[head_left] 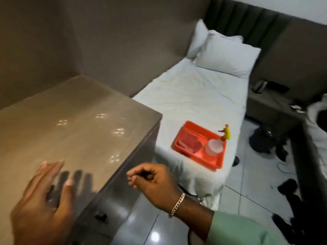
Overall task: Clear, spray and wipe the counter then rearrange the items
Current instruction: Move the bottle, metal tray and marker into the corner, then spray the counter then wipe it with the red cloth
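The glossy brown counter (74, 124) fills the left side, its top bare and reflecting ceiling lights. My left hand (44, 197) hovers over its near corner, fingers spread, holding nothing. My right hand (152, 183) is just past the counter's right edge, fingers loosely curled with nothing in them, a chain bracelet on the wrist. An orange tray (217, 161) lies on the foot of the bed. In the tray stand a clear spray bottle (214, 147) with a yellow and red trigger, and a red cloth-like item (190, 141).
A single bed (191, 96) with white sheets and two pillows (228, 55) runs along the wall to the right of the counter. A nightstand (270, 105) holds small items. Dark clothes and shoes (265, 140) lie on the tiled floor at right.
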